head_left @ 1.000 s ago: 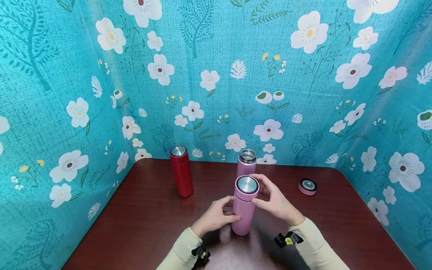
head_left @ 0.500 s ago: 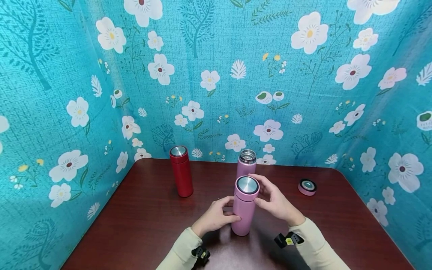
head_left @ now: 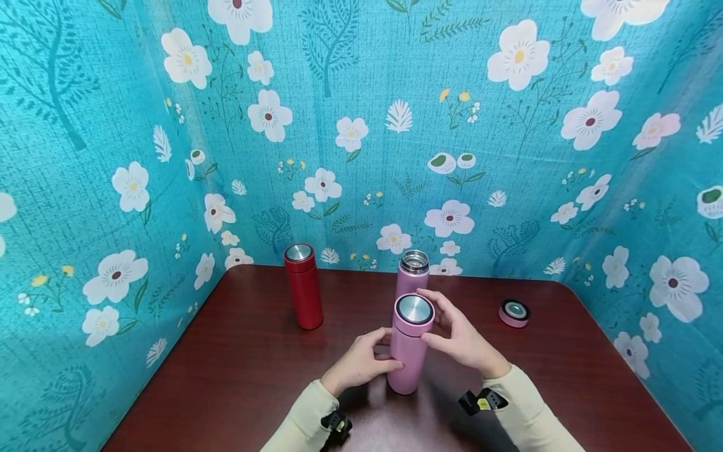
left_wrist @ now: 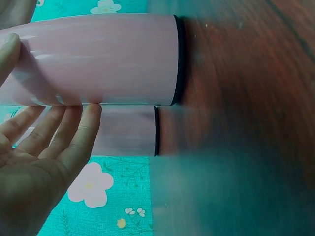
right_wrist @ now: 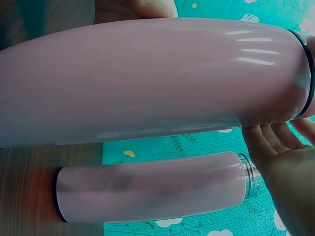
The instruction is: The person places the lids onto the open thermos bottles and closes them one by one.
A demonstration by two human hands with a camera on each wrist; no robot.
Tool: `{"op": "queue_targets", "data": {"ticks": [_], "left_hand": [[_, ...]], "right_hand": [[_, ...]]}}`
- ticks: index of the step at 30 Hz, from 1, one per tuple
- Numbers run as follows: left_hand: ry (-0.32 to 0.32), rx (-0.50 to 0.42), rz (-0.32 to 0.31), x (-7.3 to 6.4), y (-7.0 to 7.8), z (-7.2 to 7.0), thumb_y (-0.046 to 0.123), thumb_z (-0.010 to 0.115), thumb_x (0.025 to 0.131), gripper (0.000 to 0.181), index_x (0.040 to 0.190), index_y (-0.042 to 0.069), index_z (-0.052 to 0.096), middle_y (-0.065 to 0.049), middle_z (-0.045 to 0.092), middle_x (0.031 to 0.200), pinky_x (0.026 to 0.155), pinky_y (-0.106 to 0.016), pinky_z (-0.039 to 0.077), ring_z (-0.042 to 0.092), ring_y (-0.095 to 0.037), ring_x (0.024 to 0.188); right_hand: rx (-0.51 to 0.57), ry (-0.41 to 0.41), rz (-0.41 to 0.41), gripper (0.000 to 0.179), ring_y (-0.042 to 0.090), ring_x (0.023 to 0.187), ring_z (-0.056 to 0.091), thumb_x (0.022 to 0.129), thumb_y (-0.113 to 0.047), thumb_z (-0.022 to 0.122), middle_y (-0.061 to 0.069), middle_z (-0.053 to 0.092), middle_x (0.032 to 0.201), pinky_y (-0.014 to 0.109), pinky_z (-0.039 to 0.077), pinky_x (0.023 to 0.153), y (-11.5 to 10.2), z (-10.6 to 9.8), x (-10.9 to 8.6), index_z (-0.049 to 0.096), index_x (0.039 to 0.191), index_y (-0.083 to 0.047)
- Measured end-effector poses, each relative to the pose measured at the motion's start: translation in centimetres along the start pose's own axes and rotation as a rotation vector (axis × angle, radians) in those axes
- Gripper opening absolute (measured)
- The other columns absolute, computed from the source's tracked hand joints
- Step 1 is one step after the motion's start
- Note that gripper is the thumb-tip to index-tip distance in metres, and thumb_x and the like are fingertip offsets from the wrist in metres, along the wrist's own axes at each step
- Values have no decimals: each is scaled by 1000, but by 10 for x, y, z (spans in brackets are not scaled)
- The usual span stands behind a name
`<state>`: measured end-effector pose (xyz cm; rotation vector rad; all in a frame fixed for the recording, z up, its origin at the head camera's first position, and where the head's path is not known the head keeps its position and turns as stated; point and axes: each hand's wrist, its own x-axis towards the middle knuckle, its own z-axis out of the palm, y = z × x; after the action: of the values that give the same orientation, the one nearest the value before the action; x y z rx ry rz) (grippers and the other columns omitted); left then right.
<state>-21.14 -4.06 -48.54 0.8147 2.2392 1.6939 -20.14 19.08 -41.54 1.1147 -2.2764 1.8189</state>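
The pink bottle (head_left: 408, 358) stands vertically, lid (head_left: 414, 309) upward; left hand (head_left: 356, 365) grasps its body with fingers, right hand (head_left: 461, 338) its top; table edge (head_left: 358, 274) at twelve o'clock.

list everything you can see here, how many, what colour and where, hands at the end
capped pink bottle: one, pink with silver top, between the two hands
open pink bottle: one, pink with silver mouth, standing behind the capped one
red bottle: one, red with silver top, standing at back left
loose lid: one, pink and black, on the table at back right
table: one, reddish brown, under the bottles
flowered cloth: piece count unclear, turquoise, behind and at both sides
left sleeve; right sleeve: two, cream
left hand: one, bare, around the capped bottle's middle
right hand: one, bare, around its upper part
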Motion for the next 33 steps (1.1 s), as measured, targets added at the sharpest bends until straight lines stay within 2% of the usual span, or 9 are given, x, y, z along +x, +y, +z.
{"op": "queue_targets", "data": {"ticks": [7,14,21,30,33], "left_hand": [[4,25,-6,0,1,0,23,77,80,55,130,15,53,1,59,121,83,-26,52,59,-12,105],[14,13,6,2,-1,2,21,78,80,55,128,14,54,0,60,120,83,-25,52,60,-16,106],[11,10,15,1,-1,2,22,78,79,55,128,16,54,2,60,120,83,-27,52,60,-20,107],[14,-19,15,2,-3,3,21,78,79,56,129,16,53,2,59,120,84,-26,52,61,-20,106],[17,-17,11,1,-3,3,21,78,79,56,129,16,53,2,59,120,84,-26,52,61,-20,106]], "right_hand": [[-12,-17,-18,69,19,120,51,88,1,59,15,45,136,33,47,94,-3,0,0,23,146,1],[-41,26,-28,70,19,113,54,84,5,63,15,49,129,30,48,92,-5,2,1,27,144,-1],[-37,57,8,72,20,112,55,81,2,69,13,50,128,28,47,93,0,3,2,31,142,-4],[-40,21,15,68,20,118,52,88,-3,61,10,46,135,33,47,93,0,1,-1,27,146,-6],[-40,8,-8,68,21,118,52,88,-2,60,13,46,136,34,48,92,-3,0,0,26,147,-5]]}}
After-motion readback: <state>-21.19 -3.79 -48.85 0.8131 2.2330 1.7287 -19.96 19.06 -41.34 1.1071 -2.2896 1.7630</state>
